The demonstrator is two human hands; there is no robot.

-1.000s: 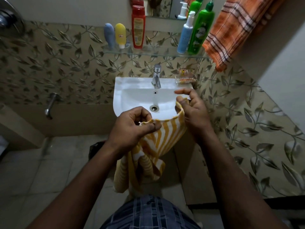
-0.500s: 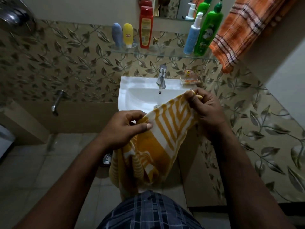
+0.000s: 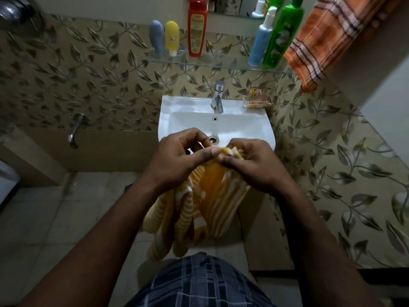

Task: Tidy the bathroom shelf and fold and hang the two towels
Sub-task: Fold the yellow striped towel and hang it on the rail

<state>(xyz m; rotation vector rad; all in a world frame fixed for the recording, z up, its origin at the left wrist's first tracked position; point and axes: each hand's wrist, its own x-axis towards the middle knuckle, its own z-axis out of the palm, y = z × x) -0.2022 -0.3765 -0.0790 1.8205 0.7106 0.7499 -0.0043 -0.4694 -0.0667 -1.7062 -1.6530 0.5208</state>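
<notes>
**A:** From the head view, which step is in hand?

**B:** Folding, I'd say. The yellow towel (image 3: pixel 212 196) hangs near, just in front of the sink (image 3: pixel 177 111), with both hands together at its top edge.

**A:** And each grip?

**B:** The left hand (image 3: pixel 177 156) has a narrow grip, thumb and curled fingers pinching the top edge. The right hand (image 3: pixel 250 160) is curled round a bunched corner, touching the left thumb. Both hold cloth and nothing else.

**A:** And the other things?

**B:** The orange towel (image 3: pixel 321 41) hangs far right, by the right end of the shelf (image 3: pixel 225 63), and looks done. The bottles (image 3: pixel 197 27) stand upright on the shelf in two groups, left and right, so that part looks done too.

**A:** What does the next move call for?

**B:** The two top corners look matched, but the cloth below hangs crumpled. One hand should probably take both corners while the other runs down to flatten it before a second fold. After that it needs a rail, and I can't see a free one.
</notes>
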